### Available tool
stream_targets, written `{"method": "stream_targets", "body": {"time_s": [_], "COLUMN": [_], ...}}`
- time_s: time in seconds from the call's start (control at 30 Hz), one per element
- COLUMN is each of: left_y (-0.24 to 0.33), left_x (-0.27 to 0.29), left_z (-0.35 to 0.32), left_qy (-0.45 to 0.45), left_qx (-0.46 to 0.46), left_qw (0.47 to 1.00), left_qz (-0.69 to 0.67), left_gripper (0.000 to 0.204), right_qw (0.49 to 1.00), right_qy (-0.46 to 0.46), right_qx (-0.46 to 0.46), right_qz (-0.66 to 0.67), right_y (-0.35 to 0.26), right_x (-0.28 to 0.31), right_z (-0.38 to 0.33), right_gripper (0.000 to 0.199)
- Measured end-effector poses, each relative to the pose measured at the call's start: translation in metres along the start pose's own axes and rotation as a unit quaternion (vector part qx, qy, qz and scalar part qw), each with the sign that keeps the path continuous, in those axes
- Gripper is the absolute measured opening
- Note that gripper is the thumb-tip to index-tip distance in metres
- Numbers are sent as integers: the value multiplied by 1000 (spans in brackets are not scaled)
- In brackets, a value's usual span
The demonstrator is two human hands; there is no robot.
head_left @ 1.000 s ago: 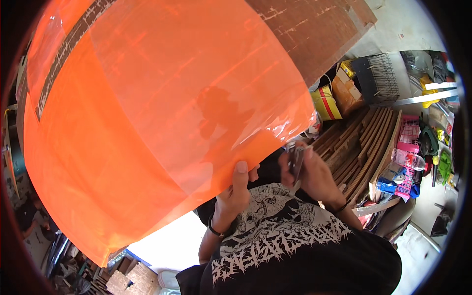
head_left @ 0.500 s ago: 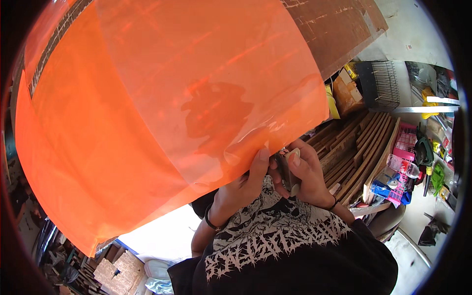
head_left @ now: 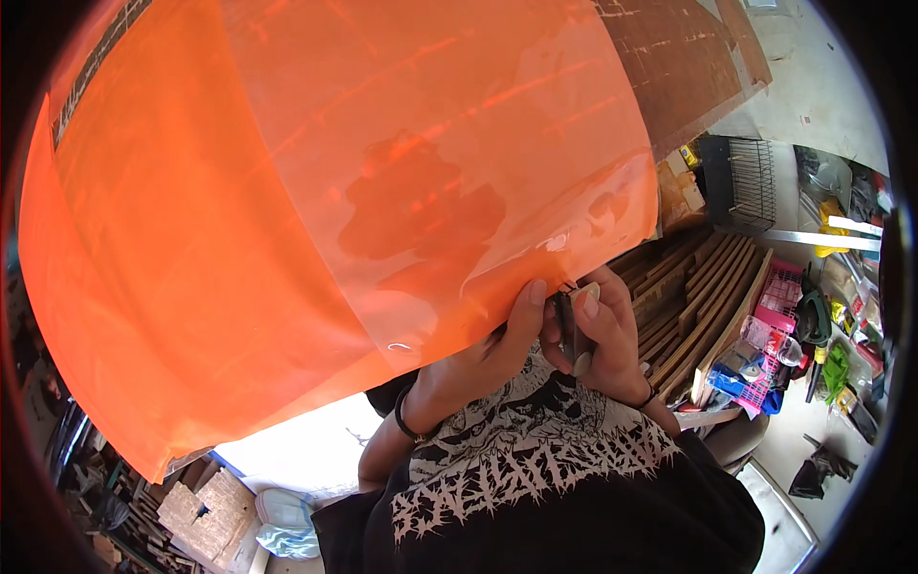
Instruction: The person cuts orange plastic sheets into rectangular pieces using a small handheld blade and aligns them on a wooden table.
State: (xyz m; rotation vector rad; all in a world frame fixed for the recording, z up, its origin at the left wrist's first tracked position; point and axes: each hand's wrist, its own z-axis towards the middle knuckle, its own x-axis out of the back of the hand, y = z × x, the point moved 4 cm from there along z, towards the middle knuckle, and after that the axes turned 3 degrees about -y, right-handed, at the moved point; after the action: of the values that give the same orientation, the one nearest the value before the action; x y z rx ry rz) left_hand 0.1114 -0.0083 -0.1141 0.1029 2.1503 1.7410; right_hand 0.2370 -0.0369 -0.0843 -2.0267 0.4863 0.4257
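A large bright orange sheet (head_left: 182, 287) spreads across the view, with a clear glossy plastic layer (head_left: 497, 115) over its right part. My left hand (head_left: 507, 344) grips the sheet's near edge, thumb on top and fingers hidden underneath. Just to its right, my right hand (head_left: 614, 335) is closed around a small dark metal hand tool (head_left: 568, 330) with pale rounded ends. The tool's tip is close against the sheet's edge; whether it bites on it is hidden. A small pale curved mark (head_left: 400, 346) shows near the edge, left of my hands.
Beneath the sheet at the far right is a brown board (head_left: 669, 77). Curved wooden slats (head_left: 708, 297) are stacked to my right, beside a pink basket (head_left: 779, 292) of small items. A wire rack (head_left: 753, 182) stands behind. Lower left, a chipboard block (head_left: 206, 517) sits among wood scraps.
The view has shifted slightly. My hands keep close together at the sheet's edge, and the tool stays in my right hand. The clear layer's ripples have changed near them.
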Motion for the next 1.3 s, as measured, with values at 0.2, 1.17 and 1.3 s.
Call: {"method": "stream_targets", "body": {"time_s": [0.2, 1.17, 1.3], "left_y": [-3, -14, 2], "left_x": [0, 9, 30], "left_z": [-1, -15, -33], "left_qy": [-3, -32, -43], "left_qx": [6, 7, 2], "left_qw": [1000, 999, 994], "left_qz": [3, -3, -101], "left_gripper": [13, 17, 29], "right_qw": [1000, 937, 927], "right_qy": [19, 264, 248], "right_qx": [-10, 186, 235], "right_qz": [-15, -132, -153], "right_y": [-1, -58, -69], "right_x": [1, 51, 58], "right_z": [1, 18, 16], "right_gripper": [38, 31, 34]}}
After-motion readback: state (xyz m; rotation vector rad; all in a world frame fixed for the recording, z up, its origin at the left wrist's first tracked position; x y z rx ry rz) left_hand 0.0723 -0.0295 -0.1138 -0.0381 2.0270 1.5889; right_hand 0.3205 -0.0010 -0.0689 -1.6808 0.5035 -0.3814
